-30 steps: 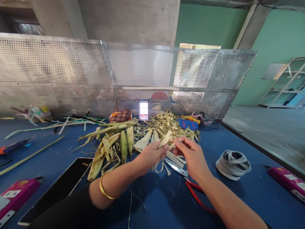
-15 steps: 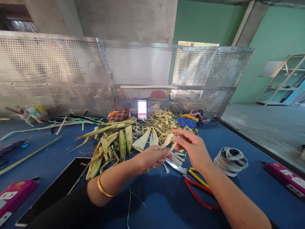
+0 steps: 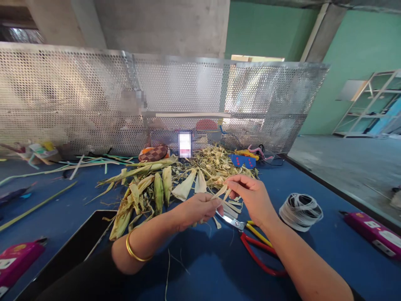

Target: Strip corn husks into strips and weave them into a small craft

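My left hand (image 3: 199, 210) is closed on a pale corn husk strip (image 3: 220, 192) held over the blue table. With thumb and fingertips, my right hand (image 3: 247, 195) pinches the upper end of the strip; its fingers cover part of it. Below both hands lie open-bladed scissors (image 3: 239, 226) with red and yellow handles, beside several cut husk strips (image 3: 229, 210). Two broad husk pieces (image 3: 184, 186) rest just beyond my left hand. Green and dried corn husks (image 3: 134, 200) are heaped to its left.
Shredded husk scraps (image 3: 216, 161) pile up in front. A spool of white cord (image 3: 301, 212) stands at right, near a purple power strip (image 3: 372, 232). At left lie a black tray (image 3: 81, 242) and another purple power strip (image 3: 20, 261). A perforated metal screen (image 3: 178, 83) closes the back.
My right hand has lowered slightly and its fingers have drawn together on the strip's end. My left hand keeps its hold. The whole view has shifted a little.
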Tool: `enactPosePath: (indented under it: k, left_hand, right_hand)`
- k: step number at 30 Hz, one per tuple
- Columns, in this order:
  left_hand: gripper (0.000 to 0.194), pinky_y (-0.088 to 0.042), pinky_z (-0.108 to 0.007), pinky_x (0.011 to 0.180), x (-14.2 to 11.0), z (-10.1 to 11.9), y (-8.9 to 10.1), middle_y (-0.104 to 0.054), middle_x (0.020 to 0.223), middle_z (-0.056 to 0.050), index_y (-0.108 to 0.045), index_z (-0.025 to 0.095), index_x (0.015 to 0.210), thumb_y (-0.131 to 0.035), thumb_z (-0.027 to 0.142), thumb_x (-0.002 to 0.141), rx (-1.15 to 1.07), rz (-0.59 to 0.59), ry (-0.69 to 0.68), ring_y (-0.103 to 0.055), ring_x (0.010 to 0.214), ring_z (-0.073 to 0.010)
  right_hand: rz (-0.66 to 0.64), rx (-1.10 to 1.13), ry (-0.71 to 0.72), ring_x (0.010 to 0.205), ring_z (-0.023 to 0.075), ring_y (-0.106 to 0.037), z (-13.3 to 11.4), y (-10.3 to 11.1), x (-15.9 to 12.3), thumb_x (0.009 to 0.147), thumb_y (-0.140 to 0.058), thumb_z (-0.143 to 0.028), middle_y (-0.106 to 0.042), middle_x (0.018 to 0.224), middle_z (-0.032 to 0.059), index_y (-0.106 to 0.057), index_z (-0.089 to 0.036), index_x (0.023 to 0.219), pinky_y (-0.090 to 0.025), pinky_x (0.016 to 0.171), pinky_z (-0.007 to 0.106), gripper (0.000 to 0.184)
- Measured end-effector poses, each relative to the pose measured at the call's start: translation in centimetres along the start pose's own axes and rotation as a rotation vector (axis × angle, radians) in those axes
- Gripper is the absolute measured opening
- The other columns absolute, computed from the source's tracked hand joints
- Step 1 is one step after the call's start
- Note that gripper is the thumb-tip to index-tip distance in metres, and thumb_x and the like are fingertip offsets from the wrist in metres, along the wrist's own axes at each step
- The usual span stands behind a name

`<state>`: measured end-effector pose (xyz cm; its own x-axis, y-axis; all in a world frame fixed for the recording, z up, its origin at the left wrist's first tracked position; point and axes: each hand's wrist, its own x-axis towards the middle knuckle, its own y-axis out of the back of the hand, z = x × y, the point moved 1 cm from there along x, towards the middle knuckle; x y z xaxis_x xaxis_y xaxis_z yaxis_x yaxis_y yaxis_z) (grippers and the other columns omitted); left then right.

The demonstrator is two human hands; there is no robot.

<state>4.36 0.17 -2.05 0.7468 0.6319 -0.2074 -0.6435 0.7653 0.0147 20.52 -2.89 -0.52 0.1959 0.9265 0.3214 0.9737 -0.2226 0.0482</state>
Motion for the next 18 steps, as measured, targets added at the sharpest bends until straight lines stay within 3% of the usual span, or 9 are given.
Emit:
enactPosePath:
  k: [6,11,16,18]
  left_hand:
    - [0.048,-0.013,-0.023,0.046,0.1,0.4,2.5,-0.024,0.048,0.009,-0.045,0.019,0.060,-0.061,0.063,0.067,-0.023,-0.053,-0.037,-0.018,0.045,-0.0063]
    - [0.049,-0.014,-0.023,0.045,-0.6,1.2,4.9,-0.034,0.054,0.006,-0.040,0.018,0.057,-0.063,0.060,0.067,-0.011,-0.132,-0.008,-0.025,0.047,-0.0065]
    - [0.046,-0.026,-0.022,0.044,-1.4,1.8,7.2,-0.045,0.055,0.002,-0.043,0.020,0.054,-0.057,0.061,0.070,0.160,-0.034,-0.041,-0.040,0.049,-0.0102]
    - [0.044,-0.033,-0.023,0.046,-1.8,2.2,8.2,-0.049,0.052,0.000,-0.047,0.019,0.051,-0.053,0.057,0.074,0.452,0.152,-0.030,-0.046,0.048,-0.0122]
  right_hand:
    - [0.144,-0.043,0.044,0.050,0.0116,-0.048,0.5,0.7,0.4,0.067,-0.071,-0.032,-0.055,0.049,-0.0029,-0.071,-0.018,0.069,-0.040,0.051,0.026,0.015]
    - [0.279,0.100,0.021,0.051,0.0129,-0.055,0.5,1.3,0.8,0.061,-0.076,-0.032,-0.061,0.053,-0.0007,-0.071,-0.017,0.070,-0.046,0.052,0.027,0.018]
    - [0.450,0.184,0.065,0.052,0.0131,-0.060,0.0,2.4,1.1,0.058,-0.077,-0.031,-0.065,0.057,0.0005,-0.070,-0.016,0.071,-0.050,0.055,0.026,0.021]
    - [0.507,0.170,0.122,0.054,0.0137,-0.061,0.0,2.9,1.3,0.059,-0.077,-0.031,-0.066,0.057,0.0004,-0.070,-0.016,0.072,-0.051,0.058,0.027,0.021]
